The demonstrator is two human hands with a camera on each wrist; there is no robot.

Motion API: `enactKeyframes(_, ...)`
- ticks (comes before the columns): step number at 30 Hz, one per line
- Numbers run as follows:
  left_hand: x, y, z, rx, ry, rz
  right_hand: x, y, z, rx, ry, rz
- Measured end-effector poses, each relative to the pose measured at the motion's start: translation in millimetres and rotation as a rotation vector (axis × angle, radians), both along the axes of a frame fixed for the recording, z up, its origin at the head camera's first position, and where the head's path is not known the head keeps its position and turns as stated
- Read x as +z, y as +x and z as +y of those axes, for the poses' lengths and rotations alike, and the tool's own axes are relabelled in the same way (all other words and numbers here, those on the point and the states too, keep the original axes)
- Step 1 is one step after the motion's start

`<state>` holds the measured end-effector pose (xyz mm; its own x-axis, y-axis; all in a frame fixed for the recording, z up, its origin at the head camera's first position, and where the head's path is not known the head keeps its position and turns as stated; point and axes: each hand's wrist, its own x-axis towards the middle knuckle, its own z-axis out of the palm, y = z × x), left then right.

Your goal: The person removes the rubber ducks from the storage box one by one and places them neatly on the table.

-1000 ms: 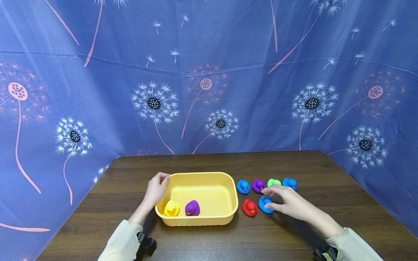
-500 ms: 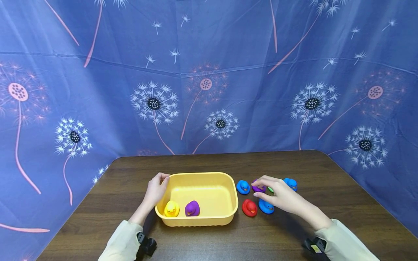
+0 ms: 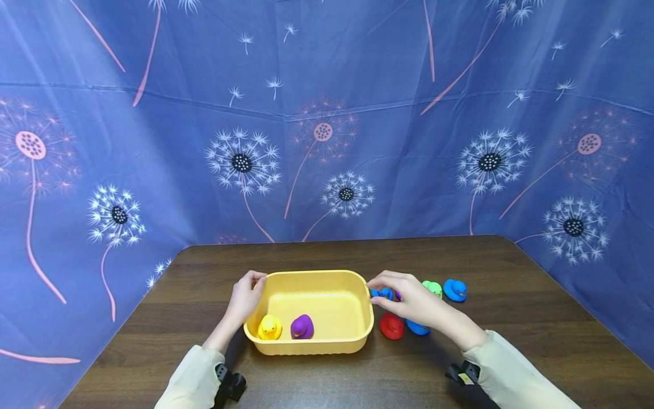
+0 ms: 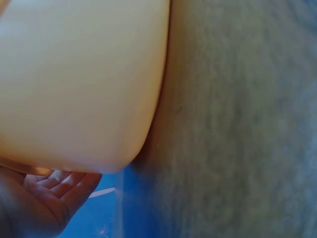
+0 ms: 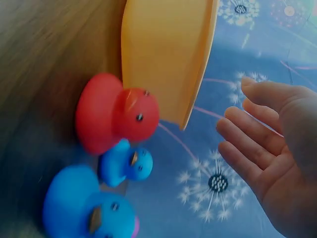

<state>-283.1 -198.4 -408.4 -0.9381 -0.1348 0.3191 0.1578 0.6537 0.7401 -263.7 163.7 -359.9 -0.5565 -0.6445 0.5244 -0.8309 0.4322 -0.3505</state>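
My left hand [image 3: 247, 296] holds the back left corner of a yellow plastic tub [image 3: 309, 347], fingers at its rim. In the left wrist view the fingers [image 4: 72, 191] show beside the tub wall, the thumb hidden. A yellow rubber duck [image 3: 269, 328] and a purple one [image 3: 302, 327] sit inside the tub. My right hand [image 3: 409, 295] hovers with thumb and fingers apart over a blue rubber duck [image 3: 382, 294] by the tub's right end. The right wrist view shows nothing in that hand [image 5: 265, 144]. Another purple duck [image 3: 398, 296] is mostly hidden by it.
A red duck [image 3: 391, 326] and a partly covered blue duck [image 3: 418, 328] lie in front of the right hand. A green duck [image 3: 432, 288] and another blue duck [image 3: 455, 290] sit behind it. Everything stands on a dark wooden table [image 3: 317, 380] before a blue dandelion-print cloth [image 3: 398, 216].
My right hand has moved left, from above the front blue duck and past the purple duck to the blue duck beside the tub. The left hand and tub have stayed put.
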Motion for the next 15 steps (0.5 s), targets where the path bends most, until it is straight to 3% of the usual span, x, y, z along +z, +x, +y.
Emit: enactKeyframes(15,1.7,1.8,1.3,0.002,0.000,-0.007,2.1,0.4,-47,0.044,0.100,0.018)
